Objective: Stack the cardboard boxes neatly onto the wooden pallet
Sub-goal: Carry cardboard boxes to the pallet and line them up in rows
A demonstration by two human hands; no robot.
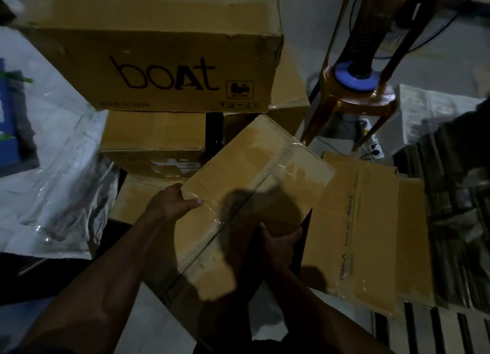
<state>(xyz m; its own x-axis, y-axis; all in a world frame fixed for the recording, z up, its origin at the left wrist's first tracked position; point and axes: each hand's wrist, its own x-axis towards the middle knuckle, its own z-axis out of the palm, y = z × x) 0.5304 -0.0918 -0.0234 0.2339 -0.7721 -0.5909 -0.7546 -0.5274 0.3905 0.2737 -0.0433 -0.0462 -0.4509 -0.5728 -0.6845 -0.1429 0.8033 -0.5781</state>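
I hold a taped cardboard box point(254, 184) tilted in front of me, in the middle of the view. My left hand point(172, 202) grips its left edge, thumb on the top face. My right hand point(278, 245) holds its lower right side, fingers curled under the edge. Behind it rises a stack of boxes: a big one printed "boAt" point(159, 51) on top of smaller ones point(153, 139). Slats of the wooden pallet point(424, 330) show at the bottom right, beneath flattened cardboard sheets point(371, 221).
Crumpled plastic wrap and white sheeting point(58, 173) lie on the left. A brown plastic stool point(363, 99) with a blue tape roll point(355, 78) stands at the back right. Dark bundles of stacked material point(456, 208) fill the right edge.
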